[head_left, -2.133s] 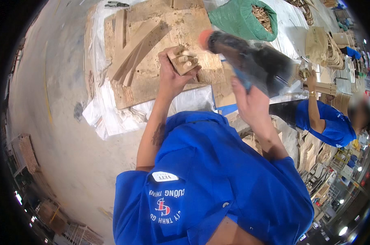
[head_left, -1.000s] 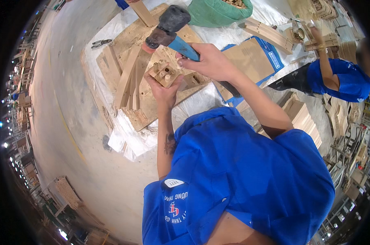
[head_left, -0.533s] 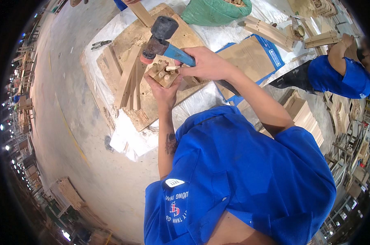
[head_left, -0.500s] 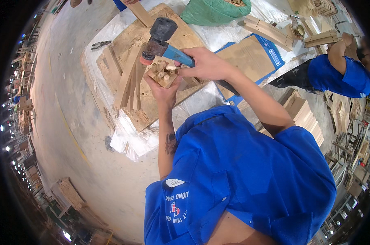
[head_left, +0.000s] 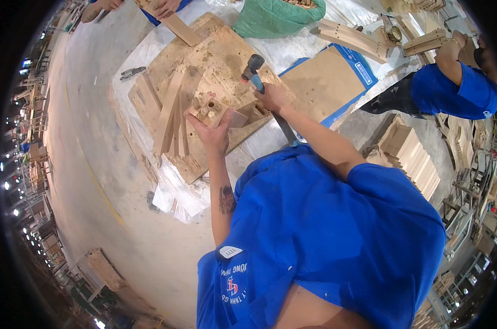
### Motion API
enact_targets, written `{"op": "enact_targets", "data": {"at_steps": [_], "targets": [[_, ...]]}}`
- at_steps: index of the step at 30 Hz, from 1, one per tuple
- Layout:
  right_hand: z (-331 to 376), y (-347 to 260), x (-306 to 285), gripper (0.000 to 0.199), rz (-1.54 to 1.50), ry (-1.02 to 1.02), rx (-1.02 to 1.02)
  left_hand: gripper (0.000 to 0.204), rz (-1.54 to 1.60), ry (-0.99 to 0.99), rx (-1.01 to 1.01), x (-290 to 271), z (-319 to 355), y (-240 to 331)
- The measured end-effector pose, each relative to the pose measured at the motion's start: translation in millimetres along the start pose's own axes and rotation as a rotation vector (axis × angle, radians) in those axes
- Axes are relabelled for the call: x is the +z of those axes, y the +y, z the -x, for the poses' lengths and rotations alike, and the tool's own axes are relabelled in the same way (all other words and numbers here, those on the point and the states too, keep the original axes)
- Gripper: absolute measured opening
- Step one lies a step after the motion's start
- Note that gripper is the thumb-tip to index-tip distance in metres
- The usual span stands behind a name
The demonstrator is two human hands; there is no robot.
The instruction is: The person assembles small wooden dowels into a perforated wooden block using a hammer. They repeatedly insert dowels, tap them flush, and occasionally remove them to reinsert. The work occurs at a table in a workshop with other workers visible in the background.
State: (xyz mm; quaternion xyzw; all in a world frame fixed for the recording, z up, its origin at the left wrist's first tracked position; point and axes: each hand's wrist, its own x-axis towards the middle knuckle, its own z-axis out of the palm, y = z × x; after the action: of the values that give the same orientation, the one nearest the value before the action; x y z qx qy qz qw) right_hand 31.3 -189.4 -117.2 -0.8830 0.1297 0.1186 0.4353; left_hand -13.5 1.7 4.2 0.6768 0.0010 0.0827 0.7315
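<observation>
My left hand (head_left: pixel 213 135) is closed around a pale wooden block (head_left: pixel 223 112), thumb on one side and fingers on the other. Several round wooden dowels (head_left: pixel 211 114) stick up from its end face, and a dark round hole shows among them. In my right hand (head_left: pixel 273 98) is a mallet (head_left: pixel 253 67), gripped by its blue and black handle. The mallet's dark head is raised to the right of the block, apart from it. A worn wooden board (head_left: pixel 226 49) lies beneath both hands.
Loose wooden strips (head_left: pixel 170 112) lie left of the block. Pliers (head_left: pixel 132 72) rest at the far left. A green sack (head_left: pixel 270 21) and flat cardboard (head_left: pixel 325 79) are beyond. One co-worker's hand (head_left: pixel 165 7) holds wood at the far side; another person (head_left: pixel 451 90) is at right.
The mallet and my right hand have moved away from the dowels, rightward and lower. My left hand still holds the block, whose end is now in plainer sight. A co-worker's hands show at the top.
</observation>
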Motion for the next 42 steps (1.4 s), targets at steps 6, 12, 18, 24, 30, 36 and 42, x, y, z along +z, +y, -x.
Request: {"op": "enact_targets", "data": {"at_steps": [6, 12, 18, 24, 30, 36, 42], "targets": [[-16, 29, 14, 0.038, -0.014, 0.048, 0.024, 0.102, -0.019, -0.042, 0.023, 2, -1, -4], [-13, 45, -5, 0.036, 0.172, 0.149, -0.006, 0.100, -0.013, -0.029, -0.017, 3, 0, 1], [0, 16, -28, 0.029, 0.229, 0.116, -0.233, 0.093, -0.015, -0.028, 0.081, -3, 0, -6], [-15, 9, 0, 0.020, 0.743, -0.009, -0.437, 0.090, -0.066, -0.022, 0.068, 3, 0, -1], [-18, 10, 23, 0.012, 0.864, 0.083, -0.715, 0.085, -0.140, 0.031, 0.074, -3, 2, 3], [-41, 18, 5, 0.013, 0.567, -0.019, -0.636, 0.082, -0.063, -0.078, 0.017, 5, -2, 4], [14, -116, -85, 0.027, -0.612, -0.325, -0.393, 0.082, -0.098, -0.020, -0.008, -7, 5, 2]]}}
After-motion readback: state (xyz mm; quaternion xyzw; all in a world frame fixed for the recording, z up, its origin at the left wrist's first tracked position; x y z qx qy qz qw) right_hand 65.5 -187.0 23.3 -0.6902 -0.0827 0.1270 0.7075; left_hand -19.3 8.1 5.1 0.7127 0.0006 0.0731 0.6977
